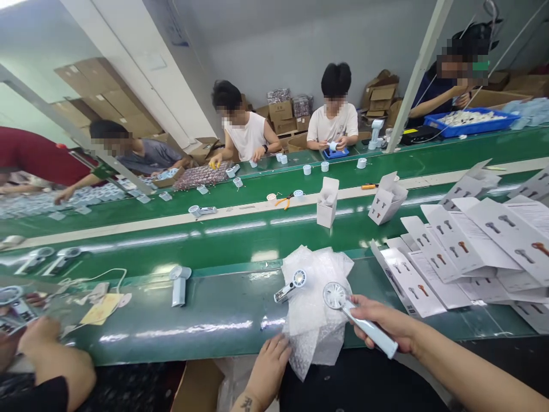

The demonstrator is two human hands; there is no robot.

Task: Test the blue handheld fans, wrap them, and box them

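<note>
My right hand [386, 323] is wrapped round the pale blue handle of a handheld fan [373, 332], its round clear grille pointing up and left over a pile of bubble wrap bags [315, 315]. A second handheld fan [291, 286] lies on the upper left of that pile. At the pile's lower left edge rests my left hand [272, 363], fingers stretched out and lying flat on the bench edge, touching or nearly touching the wrap. Farther left on the bench stands another pale blue fan [179, 285].
Flattened printed boxes [463, 252] are heaped at right. Two open white boxes [327, 203] [388, 197] stand on the green conveyor [240, 234]. A co-worker's arm [55, 360] reaches in at left, near a cable [115, 272]. Several people sit across the line.
</note>
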